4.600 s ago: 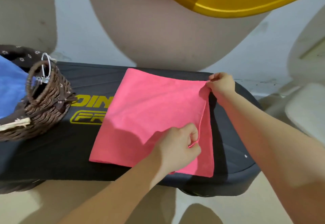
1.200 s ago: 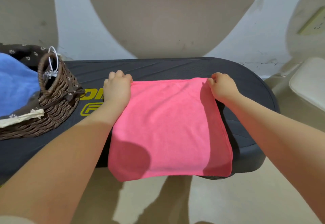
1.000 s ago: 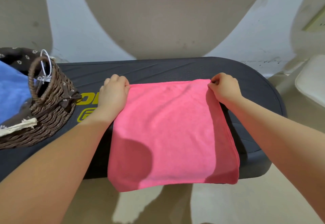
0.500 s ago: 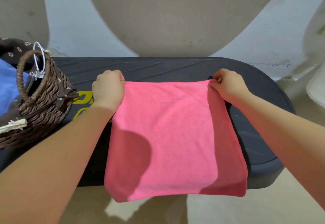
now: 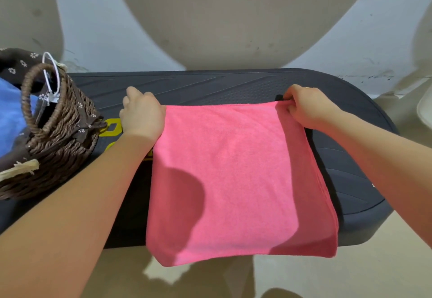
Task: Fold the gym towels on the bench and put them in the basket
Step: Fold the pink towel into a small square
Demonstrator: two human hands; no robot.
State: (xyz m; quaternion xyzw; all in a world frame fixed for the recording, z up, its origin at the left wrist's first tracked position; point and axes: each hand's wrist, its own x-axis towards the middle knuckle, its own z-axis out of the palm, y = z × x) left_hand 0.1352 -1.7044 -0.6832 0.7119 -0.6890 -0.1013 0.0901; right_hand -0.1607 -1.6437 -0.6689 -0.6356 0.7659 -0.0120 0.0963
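A pink towel, folded double, lies across the black bench, its near edge hanging over the bench's front. My left hand grips the towel's far left corner. My right hand pinches the far right corner, lifting it slightly. A brown wicker basket with a handle stands on the bench at the left, a blue towel inside it.
A pale wall with beige curved shapes rises behind the bench. The floor shows below the bench's front edge. A white object sits at the far right edge. Yellow lettering marks the bench beside the basket.
The towel was folded in half, then both hands took its far corners. Over the last second they pulled it toward me, so its near edge hangs further over the bench front.
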